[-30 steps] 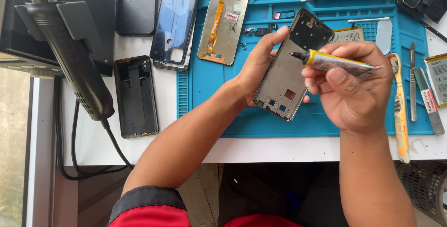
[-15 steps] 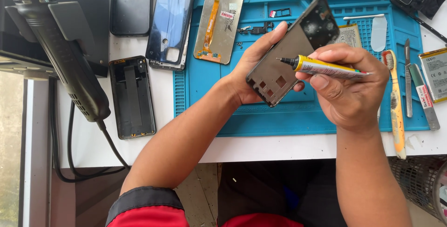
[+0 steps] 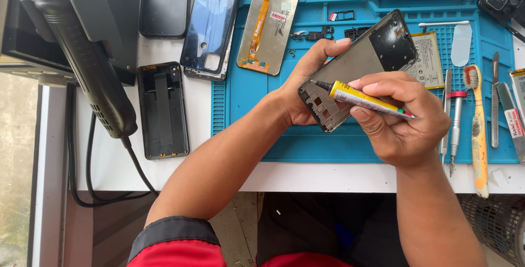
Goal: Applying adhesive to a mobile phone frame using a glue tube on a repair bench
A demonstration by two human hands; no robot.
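Bench: white top, blue mat [image 3: 262, 135] strewn with phone parts.
Left hand [image 3: 306, 92]: clamped round frame [image 3: 355, 64], tilted above mat.
Right hand [image 3: 404, 125]: pinching yellow glue tube [image 3: 366, 98], nozzle at frame's lower edge.
Nearby: screen panel [image 3: 269, 22], blue back cover [image 3: 212, 21], battery [image 3: 426, 62], toothbrush [image 3: 479, 130].
Risk: too hard a squeeze probably floods frame cutouts; tilted frame could slip, smearing glue.

Head view, steeply down, near workbench [image 3: 164, 174]

Tilted phone frame [image 3: 358, 64], yellow glue tube [image 3: 365, 98]
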